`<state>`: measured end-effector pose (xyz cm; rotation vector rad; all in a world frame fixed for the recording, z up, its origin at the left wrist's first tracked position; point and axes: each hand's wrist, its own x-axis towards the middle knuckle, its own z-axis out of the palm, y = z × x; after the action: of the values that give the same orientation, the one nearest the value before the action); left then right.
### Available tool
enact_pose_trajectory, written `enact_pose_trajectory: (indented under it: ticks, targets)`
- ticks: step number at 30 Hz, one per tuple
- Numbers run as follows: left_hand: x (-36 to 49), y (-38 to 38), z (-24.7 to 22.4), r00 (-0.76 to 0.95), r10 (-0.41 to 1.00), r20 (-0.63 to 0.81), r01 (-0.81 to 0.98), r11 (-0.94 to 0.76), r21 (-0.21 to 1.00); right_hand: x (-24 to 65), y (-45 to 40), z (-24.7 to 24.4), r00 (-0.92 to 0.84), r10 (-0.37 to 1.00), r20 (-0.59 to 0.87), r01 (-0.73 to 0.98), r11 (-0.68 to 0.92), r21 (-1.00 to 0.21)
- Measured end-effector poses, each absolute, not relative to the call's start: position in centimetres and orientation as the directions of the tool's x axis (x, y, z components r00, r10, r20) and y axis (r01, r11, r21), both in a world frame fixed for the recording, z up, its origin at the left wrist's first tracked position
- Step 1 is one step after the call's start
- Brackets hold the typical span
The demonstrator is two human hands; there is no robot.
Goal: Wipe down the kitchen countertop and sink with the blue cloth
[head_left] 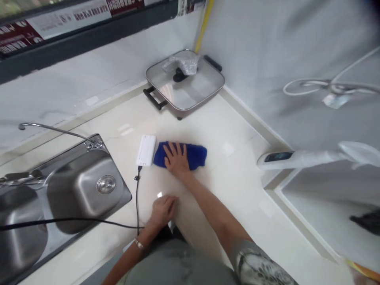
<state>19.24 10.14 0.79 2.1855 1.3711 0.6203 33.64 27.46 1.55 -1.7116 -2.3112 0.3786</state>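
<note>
A folded blue cloth [196, 155] lies on the white countertop. My right hand [177, 159] rests flat on it, palm down and fingers spread. Nearer to my body, my left hand [162, 209] is held at the counter's front with its fingers curled in; nothing shows in them. Just left of the cloth is a white box like a power bank [146, 150], with a black cable [137, 198] plugged into its near end.
A double steel sink [83, 178] with a tap [56, 128] is set in the counter at left. In the back corner stands a lidded electric pan [185, 85] with bubble wrap on top. A white handheld appliance [297, 158] is at right, near a hanging cable [332, 85].
</note>
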Motion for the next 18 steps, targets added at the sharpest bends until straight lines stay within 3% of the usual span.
enact_pose_trajectory:
  ticks: [4, 8, 14, 18]
  targets:
    - [18.9, 9.6, 1.1, 0.339, 0.919, 0.201, 0.589, -0.374, 0.716, 36.1, 19.0, 2.2, -0.319, 0.947, 0.028, 0.892, 0.31, -0.328]
    - [21.6, 9.6, 1.9, 0.352, 0.92, 0.175, 0.506, -0.344, 0.791, 39.2, 10.1, 1.6, -0.183, 0.982, 0.047, 0.927, 0.189, -0.324]
    - [30.5, 9.6, 2.9, 0.621, 0.772, 0.14, 0.344, -0.428, 0.836, 44.9, -2.5, 1.7, 0.139, 0.99, -0.023, 0.942, -0.139, -0.307]
    - [36.4, 8.0, 2.3, 0.791, 0.596, 0.141, 0.227, -0.5, 0.835, 48.7, -10.9, 2.0, 0.429, 0.902, -0.037, 0.871, -0.425, -0.249]
